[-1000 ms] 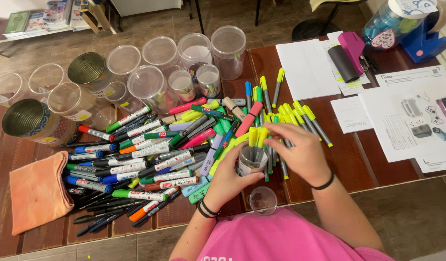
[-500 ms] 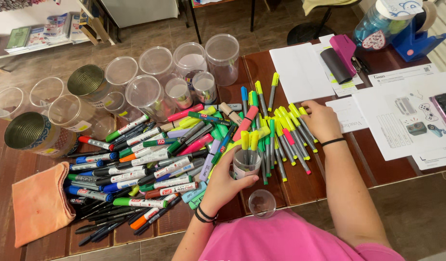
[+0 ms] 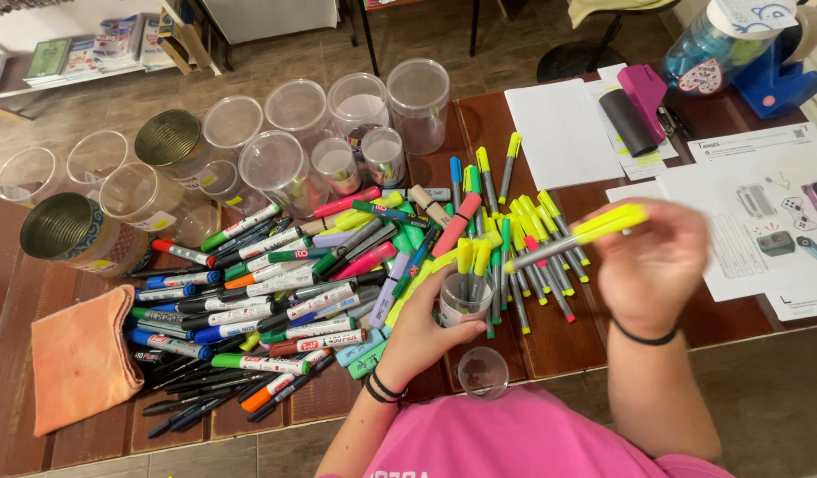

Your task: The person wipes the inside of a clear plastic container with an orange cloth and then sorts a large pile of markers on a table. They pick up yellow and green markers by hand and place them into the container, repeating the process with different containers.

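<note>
My left hand point(image 3: 423, 329) grips a small clear plastic cup point(image 3: 464, 303) that holds a few yellow-capped highlighters, upright on the wooden table point(image 3: 550, 341). My right hand point(image 3: 652, 265) is lifted to the right of it, pinching a grey highlighter with a yellow cap point(image 3: 575, 235), held nearly level with its tip pointing toward the cup. More yellow highlighters point(image 3: 523, 221) lie on the table behind the cup. A big heap of mixed markers point(image 3: 275, 301) spreads out to the left.
Several empty clear cups point(image 3: 360, 106) and two metal tins point(image 3: 67, 232) stand at the back left. An orange cloth point(image 3: 81, 358) lies at front left. An empty small cup point(image 3: 483, 372) is near me. Papers point(image 3: 754, 212), a pink stapler point(image 3: 643, 88) and a blue tape dispenser point(image 3: 785, 75) sit right.
My right hand left the cup, reached into the yellow highlighters on the table, and has now lifted one highlighter off the pile. The left hand kept holding the cup.
</note>
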